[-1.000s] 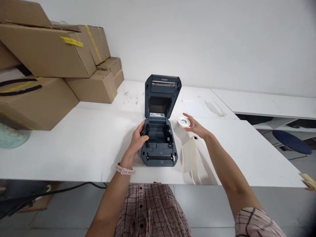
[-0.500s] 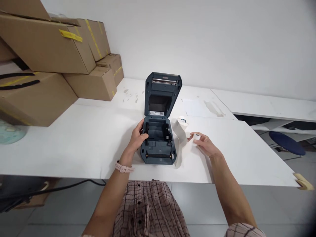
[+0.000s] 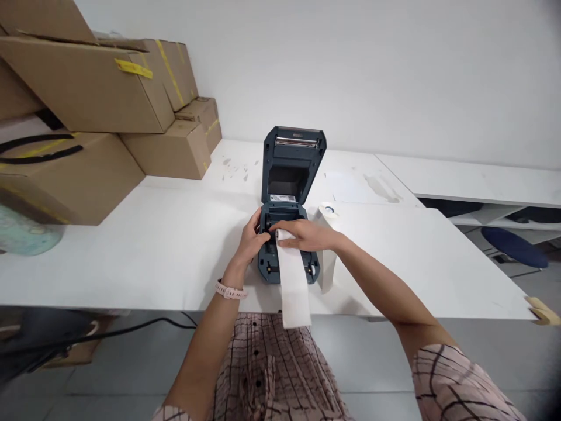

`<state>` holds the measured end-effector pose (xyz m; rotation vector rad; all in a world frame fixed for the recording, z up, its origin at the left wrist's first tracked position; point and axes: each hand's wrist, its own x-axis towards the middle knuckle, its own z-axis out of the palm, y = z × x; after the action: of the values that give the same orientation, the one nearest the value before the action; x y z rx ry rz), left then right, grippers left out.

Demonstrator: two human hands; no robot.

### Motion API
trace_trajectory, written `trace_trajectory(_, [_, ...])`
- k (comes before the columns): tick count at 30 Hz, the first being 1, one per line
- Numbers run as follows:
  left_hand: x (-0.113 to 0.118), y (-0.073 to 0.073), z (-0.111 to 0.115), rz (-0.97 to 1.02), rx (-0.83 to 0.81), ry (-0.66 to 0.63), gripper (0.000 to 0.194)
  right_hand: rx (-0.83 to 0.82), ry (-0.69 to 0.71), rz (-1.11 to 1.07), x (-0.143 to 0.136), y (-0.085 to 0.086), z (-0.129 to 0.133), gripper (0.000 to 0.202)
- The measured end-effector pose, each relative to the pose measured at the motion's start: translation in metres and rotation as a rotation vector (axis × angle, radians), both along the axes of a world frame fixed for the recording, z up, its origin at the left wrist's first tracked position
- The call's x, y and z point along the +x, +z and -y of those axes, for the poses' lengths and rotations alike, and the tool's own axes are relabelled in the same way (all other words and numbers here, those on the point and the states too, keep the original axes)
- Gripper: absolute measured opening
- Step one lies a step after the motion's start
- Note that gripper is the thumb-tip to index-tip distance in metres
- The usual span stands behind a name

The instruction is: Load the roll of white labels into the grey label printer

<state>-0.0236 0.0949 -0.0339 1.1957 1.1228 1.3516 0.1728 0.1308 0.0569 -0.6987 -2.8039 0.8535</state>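
R hand (image 3: 314,235) has fingers closed on the roll (image 3: 284,235) over the printer's (image 3: 293,159) open base, covering most of the roll, w/ its strip (image 3: 294,286) down over the printer's front; L hand (image 3: 252,238) grips the printer's L side, thumb inside, outer fingers partly hidden, can't tell if thumb touches roll. Hands block most of the base, R wrist covers part of the 2nd roll (image 3: 328,211) just R of printer, and a blurry teal item (image 3: 26,234) far L of printer is cut off. White table (image 3: 184,245), marked behind printer, meets a plain wall (image 3: 359,70); boxes (image 3: 109,88) back L of printer, stool (image 3: 512,245) far R.
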Motion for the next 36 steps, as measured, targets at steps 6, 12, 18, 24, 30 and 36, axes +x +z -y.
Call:
trace_trajectory(6, [0.002, -0.001, 0.002, -0.007, -0.001, 0.016, 0.093, 0.247, -0.126, -0.074, 0.016, -0.025, 0.045, 0.051])
trace_trajectory(12, [0.003, 0.004, 0.004, -0.011, -0.045, 0.046, 0.092, 0.211, -0.282, -0.126, 0.037, -0.032, 0.113, 0.056])
trace_trajectory(18, [0.004, 0.009, 0.006, -0.028, -0.051, 0.046, 0.091, 0.124, -0.279, -0.153, 0.028, -0.036, 0.138, 0.085])
trace_trajectory(24, [0.003, 0.008, 0.004, -0.036, -0.055, 0.049, 0.093, 0.192, -0.348, -0.251, 0.036, -0.046, 0.144, 0.070])
trace_trajectory(30, [0.002, 0.009, 0.006, -0.032, -0.083, 0.038, 0.092, 0.310, -0.355, -0.480, 0.021, -0.051, 0.144, 0.052])
trace_trajectory(36, [0.001, 0.005, 0.005, -0.034, -0.036, 0.029, 0.091, 0.251, -0.321, -0.497, 0.003, -0.051, 0.143, 0.047])
